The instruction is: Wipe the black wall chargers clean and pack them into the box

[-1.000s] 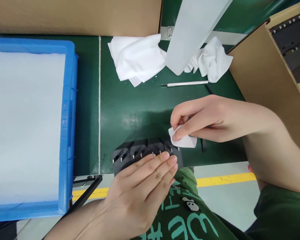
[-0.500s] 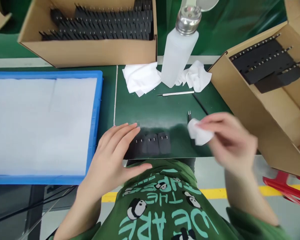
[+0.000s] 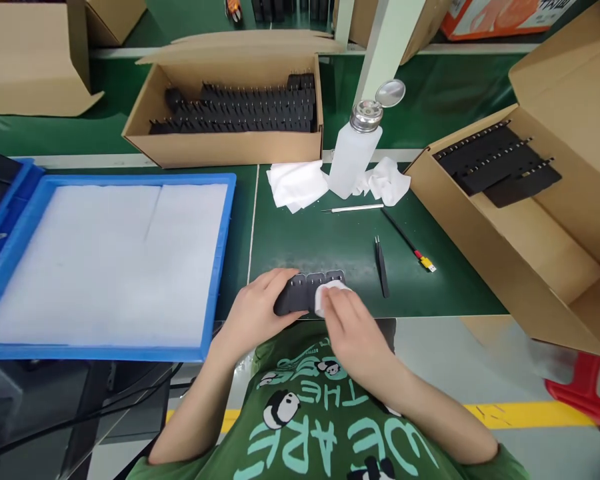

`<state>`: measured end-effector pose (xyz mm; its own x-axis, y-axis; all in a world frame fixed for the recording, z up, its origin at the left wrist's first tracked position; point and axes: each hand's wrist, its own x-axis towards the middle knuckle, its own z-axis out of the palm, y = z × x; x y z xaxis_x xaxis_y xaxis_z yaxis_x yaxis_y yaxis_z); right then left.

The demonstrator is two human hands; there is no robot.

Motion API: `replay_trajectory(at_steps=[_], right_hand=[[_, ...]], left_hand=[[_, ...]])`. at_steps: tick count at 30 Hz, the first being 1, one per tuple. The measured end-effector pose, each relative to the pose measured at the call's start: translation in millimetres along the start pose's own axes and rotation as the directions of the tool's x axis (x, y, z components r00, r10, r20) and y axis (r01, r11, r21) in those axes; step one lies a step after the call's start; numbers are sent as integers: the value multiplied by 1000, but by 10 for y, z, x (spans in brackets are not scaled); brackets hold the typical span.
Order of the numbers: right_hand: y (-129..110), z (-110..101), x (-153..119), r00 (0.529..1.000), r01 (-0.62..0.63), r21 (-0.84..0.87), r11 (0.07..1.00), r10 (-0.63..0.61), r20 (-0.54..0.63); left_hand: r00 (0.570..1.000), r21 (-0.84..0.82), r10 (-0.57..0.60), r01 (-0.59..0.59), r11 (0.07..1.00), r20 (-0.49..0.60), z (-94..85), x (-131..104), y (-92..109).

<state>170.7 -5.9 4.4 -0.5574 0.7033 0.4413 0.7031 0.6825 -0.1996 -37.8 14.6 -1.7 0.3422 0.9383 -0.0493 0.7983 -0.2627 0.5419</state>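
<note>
A short row of black plastic pieces with small metal pins point(image 3: 299, 295) lies at the table's front edge. My left hand point(image 3: 261, 303) grips the left end of this row, thumb along the near side and fingers at the far side. In my right hand point(image 3: 353, 327) is a folded white cloth point(image 3: 322, 300), pressed onto the right-hand piece and partly covering it. Black tweezers point(image 3: 381, 268) lie to the right of the row. Beyond are a white-handled pick point(image 3: 356, 209) and a black cable with a yellow USB plug point(image 3: 405, 239).
A blue tray point(image 3: 231, 220) lined with white sheet is at left. Behind stands a cardboard box point(image 3: 240, 150) of black pinned pieces. A white pump bottle point(image 3: 353, 160) stands between white cloths point(image 3: 297, 185). At right, an open cardboard box point(image 3: 485, 257) holds black pieces.
My right hand has moved left with the cloth, from over the tweezers onto the black pieces. My left hand has closed on the row's left end. The view now takes in more of the background.
</note>
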Motion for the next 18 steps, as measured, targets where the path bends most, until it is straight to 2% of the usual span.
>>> replay_trajectory(at_steps=[2, 4, 7, 8, 9, 11, 12, 13, 15, 18], right_hand=[[-107, 47, 84, 996, 66, 108, 992, -71, 44], [-143, 47, 142, 985, 105, 306, 946, -140, 97], [-36, -85, 110, 962, 156, 602, 783, -259, 87], [34, -148, 65, 973, 134, 662, 737, -224, 53], [111, -208, 9, 991, 85, 681, 727, -135, 20], [257, -284, -109, 992, -64, 610, 790, 119, -50], [310, -290, -156, 976, -126, 528, 840, 202, -87], [341, -273, -189, 967, -160, 434, 886, 229, -112], [330, -186, -199, 980, -137, 284, 949, 171, -100], [158, 4, -79, 998, -49, 194, 980, 54, -16]], left_hand=[[1000, -13, -3, 3, 1000, 3, 0, 0, 7], [1000, -22, -6, 7, 1000, 12, -8, -13, 6], [1000, -61, 20, -20, 998, 1, -39, -63, -24], [1000, -80, 26, -27, 996, -9, -57, -87, -41], [999, -98, 25, -26, 995, -20, -77, -112, -59], [999, -118, 2, -5, 993, -32, -124, -158, -95], [1000, -122, -14, 11, 992, -27, -146, -177, -112], [999, -124, -27, 25, 992, -16, -164, -190, -127], [999, -130, -49, 50, 990, 9, -179, -202, -152], [997, -169, -73, 76, 983, 20, -154, -197, -178]])
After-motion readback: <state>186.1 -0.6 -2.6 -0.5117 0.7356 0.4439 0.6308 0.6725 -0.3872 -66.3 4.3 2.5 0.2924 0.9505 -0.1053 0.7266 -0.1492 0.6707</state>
